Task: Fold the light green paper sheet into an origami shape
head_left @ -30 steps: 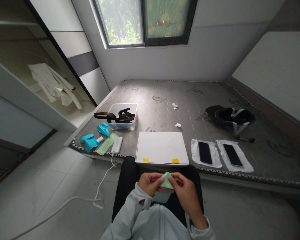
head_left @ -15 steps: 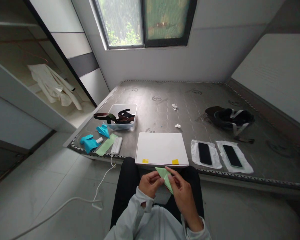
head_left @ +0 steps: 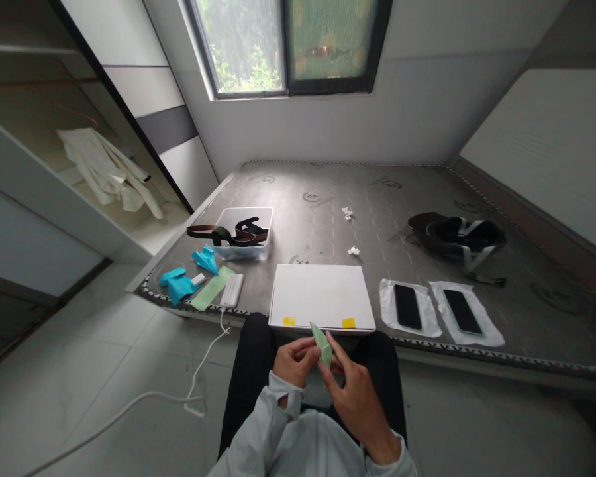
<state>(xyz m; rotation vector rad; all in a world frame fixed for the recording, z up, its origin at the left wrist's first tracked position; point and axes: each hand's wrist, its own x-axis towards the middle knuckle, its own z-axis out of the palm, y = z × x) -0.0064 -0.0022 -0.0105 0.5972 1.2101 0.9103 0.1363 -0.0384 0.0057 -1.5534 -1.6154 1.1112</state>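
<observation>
Between my two hands, above my lap, is a small piece of folded light-green paper (head_left: 322, 344), its pointed end upward. My left hand (head_left: 294, 361) pinches its left edge with thumb and fingers. From the other side my right hand (head_left: 353, 391) grips it, thumb at the near side and index finger along the right edge. The fingers cover the paper's lower part. Just beyond my hands lies a flat white box (head_left: 322, 295) with two yellow stickers on its near edge.
To the left are a clear bin (head_left: 265, 250) holding belts, blue folded paper (head_left: 179, 286), a green strip (head_left: 211, 289) and a white power strip (head_left: 232, 290). Two phones (head_left: 407, 307) on white wraps and a black cap (head_left: 451, 235) lie right. White crumpled bits (head_left: 353, 252) sit behind the box.
The green paper has turned more upright and looks narrower. My right hand's fingers have shifted left and closer to my left hand; the things on the bed stay put.
</observation>
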